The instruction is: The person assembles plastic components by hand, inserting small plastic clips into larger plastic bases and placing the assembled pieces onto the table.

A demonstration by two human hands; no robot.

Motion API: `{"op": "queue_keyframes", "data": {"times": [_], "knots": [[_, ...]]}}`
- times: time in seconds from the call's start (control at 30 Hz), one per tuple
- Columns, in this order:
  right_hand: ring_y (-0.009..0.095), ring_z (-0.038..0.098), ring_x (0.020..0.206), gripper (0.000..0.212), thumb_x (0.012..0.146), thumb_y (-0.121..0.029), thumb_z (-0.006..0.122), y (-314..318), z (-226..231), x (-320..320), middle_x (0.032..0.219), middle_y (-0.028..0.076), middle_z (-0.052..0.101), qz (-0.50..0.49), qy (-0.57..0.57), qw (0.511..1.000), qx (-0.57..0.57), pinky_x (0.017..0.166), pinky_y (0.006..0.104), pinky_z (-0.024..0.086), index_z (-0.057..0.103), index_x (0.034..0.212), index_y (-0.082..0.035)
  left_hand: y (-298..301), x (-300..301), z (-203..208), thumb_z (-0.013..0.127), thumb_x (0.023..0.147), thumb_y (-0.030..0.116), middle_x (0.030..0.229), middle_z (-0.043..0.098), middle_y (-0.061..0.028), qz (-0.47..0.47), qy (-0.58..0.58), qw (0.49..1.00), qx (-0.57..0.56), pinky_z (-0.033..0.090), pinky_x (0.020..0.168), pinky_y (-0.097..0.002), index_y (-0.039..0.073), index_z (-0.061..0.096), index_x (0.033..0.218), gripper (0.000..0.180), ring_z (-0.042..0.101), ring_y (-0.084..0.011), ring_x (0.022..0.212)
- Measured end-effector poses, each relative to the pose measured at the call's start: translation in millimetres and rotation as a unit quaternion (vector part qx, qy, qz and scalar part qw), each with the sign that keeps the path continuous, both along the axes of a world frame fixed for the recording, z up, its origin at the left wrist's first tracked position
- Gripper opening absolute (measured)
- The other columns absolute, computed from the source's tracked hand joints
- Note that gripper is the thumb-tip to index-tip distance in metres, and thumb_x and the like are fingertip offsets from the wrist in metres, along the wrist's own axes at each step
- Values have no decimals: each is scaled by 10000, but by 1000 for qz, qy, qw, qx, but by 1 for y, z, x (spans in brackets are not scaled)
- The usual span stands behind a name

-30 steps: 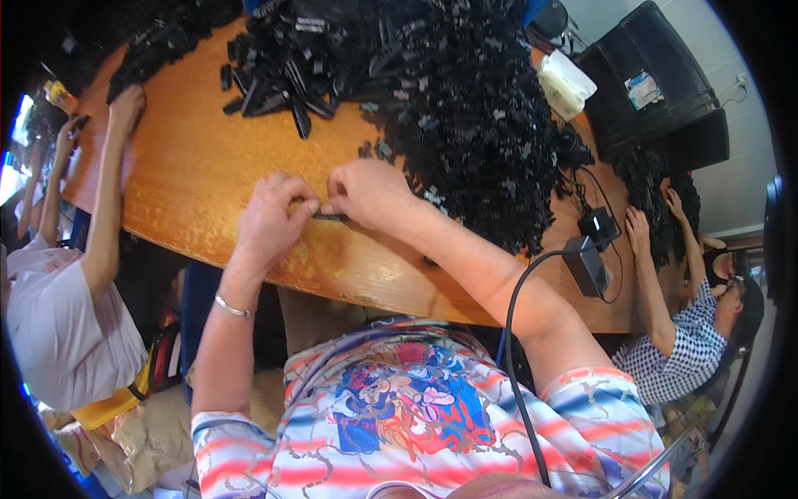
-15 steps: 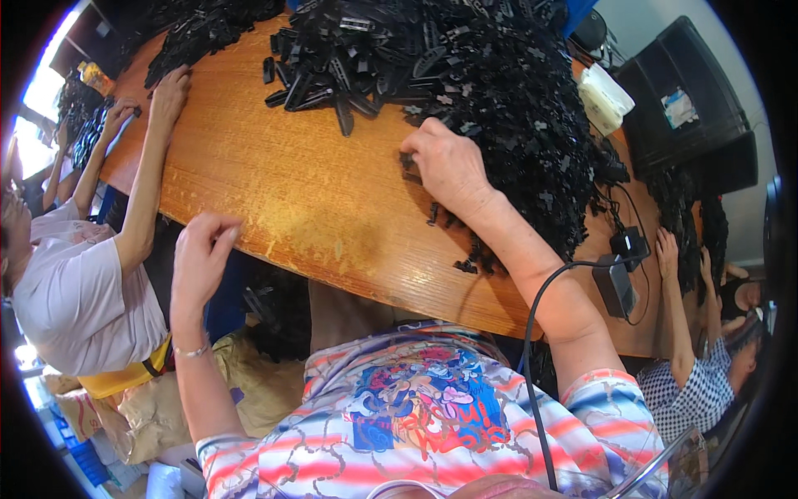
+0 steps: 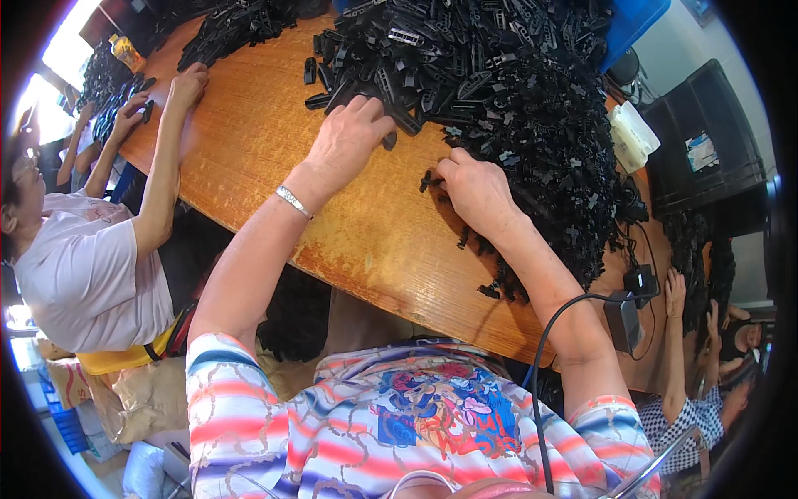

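My left hand [image 3: 353,137], with a silver bracelet at its wrist, reaches to the near edge of a pile of long black plastic pieces [image 3: 453,54]. Its fingers are closed over one of them, a long black plastic piece [image 3: 388,142] whose tip shows beneath the fingertips. Beside a heap of small black plastic parts [image 3: 549,179], my right hand [image 3: 478,190] pinches a small black plastic part [image 3: 426,180]; the fingers hide much of it. A few loose small parts [image 3: 489,291] lie under and near my right forearm.
The wooden table [image 3: 249,158] curves along my front. At the left a person in a pale shirt [image 3: 91,258] handles black pieces; another person in a checked shirt [image 3: 686,424] sits right. A black power adapter [image 3: 622,323] with cables and a white box [image 3: 633,137] stand right of the heap.
My left hand has moved from beyond the table's near edge up and right to the long pieces, closing there. The right hand stays by the small parts. The view has shifted slightly.
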State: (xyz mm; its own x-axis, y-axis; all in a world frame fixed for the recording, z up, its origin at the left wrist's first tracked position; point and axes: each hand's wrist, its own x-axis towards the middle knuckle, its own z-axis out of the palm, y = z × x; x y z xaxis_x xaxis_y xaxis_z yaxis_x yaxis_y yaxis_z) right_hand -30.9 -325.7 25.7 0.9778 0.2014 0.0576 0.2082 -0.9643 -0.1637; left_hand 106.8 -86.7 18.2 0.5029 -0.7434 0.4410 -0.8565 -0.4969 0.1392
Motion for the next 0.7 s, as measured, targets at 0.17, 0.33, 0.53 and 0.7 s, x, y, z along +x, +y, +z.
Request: {"op": "queue_keyframes", "data": {"times": [0.17,0.33,0.53,0.7], "knots": [[406,758,879,83,962,-102,750,1,-3,-14,999,163,723,1,-98,981,167,778,496,622,720,1022,-53,3,-28,1,847,857,72,1092,657,-74,-19,3,1000,-19,551,926,-446,73,716,1003,196,636,-314,1063],[388,734,861,147,923,-65,815,19,-3,-30,956,143,718,12,-99,964,244,745,467,593,697,1006,-40,16,-68,-6,884,840,126,1079,692,-68,12,76,993,-86,548,898,-455,74,681,947,235,663,-325,1031],[378,709,831,196,887,-21,847,38,-9,-35,940,136,690,9,-91,953,288,714,462,561,670,970,-39,33,-90,-2,924,790,138,1113,709,-86,-4,76,991,-110,550,893,-444,66,679,946,300,667,-328,1023],[402,714,867,193,888,-43,847,56,-10,-33,958,137,680,13,-96,947,305,729,486,567,669,961,-54,45,-98,1,913,793,96,1121,706,-97,4,95,991,-96,554,900,-450,61,688,965,286,666,-335,1041]]}}
